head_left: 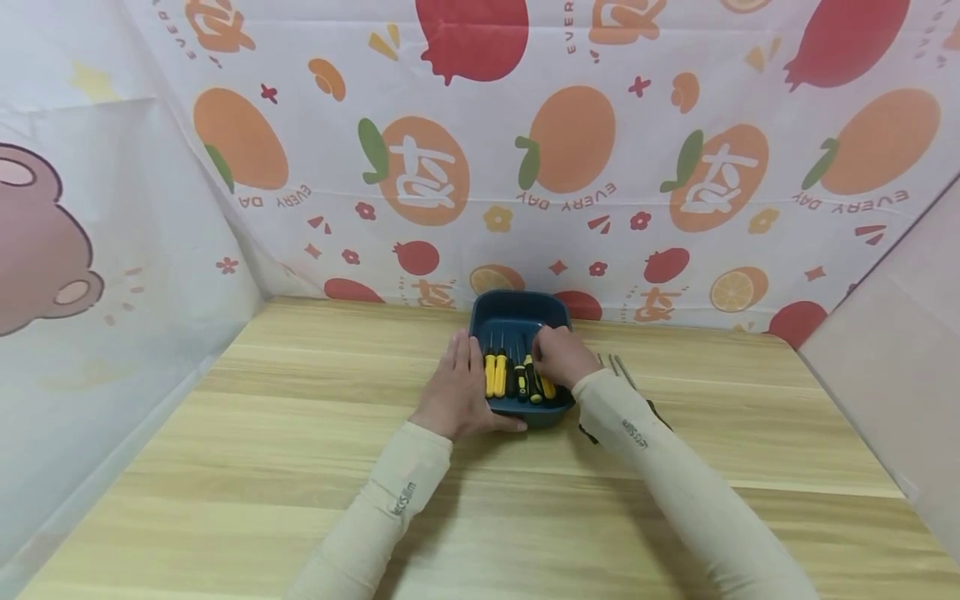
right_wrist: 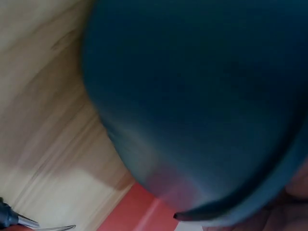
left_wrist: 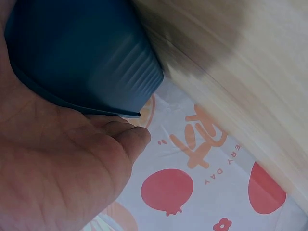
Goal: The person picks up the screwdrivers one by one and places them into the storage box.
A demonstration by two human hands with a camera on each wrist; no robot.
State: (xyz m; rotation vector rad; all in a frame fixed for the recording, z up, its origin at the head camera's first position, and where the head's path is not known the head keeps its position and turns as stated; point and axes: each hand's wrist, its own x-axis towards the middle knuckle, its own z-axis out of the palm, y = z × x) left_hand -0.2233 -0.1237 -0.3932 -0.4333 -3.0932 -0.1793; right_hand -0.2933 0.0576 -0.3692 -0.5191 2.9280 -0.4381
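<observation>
A dark blue plastic bin (head_left: 521, 304) stands by the back of the table, with several yellow-and-black screwdrivers (head_left: 500, 372) lying side by side in it. My left hand (head_left: 457, 396) holds the bin's left side, fingers along the rim and thumb at the front wall. The left wrist view shows that hand (left_wrist: 62, 163) against the rim of the bin (left_wrist: 86, 53). Over the bin's right side, my right hand (head_left: 562, 357) has curled fingers on a screwdriver (head_left: 549, 389), whose yellow handle shows below it. The right wrist view holds mostly the bin's outer wall (right_wrist: 183, 96); the fingertips are hidden.
To the right of the bin, tools with metal shafts (head_left: 621, 371) and dark handles lie partly under the right forearm. One dark-handled tool (right_wrist: 7, 215) shows in the right wrist view. A fruit-printed cloth (head_left: 480, 208) hangs behind the wooden table (head_left: 300, 400).
</observation>
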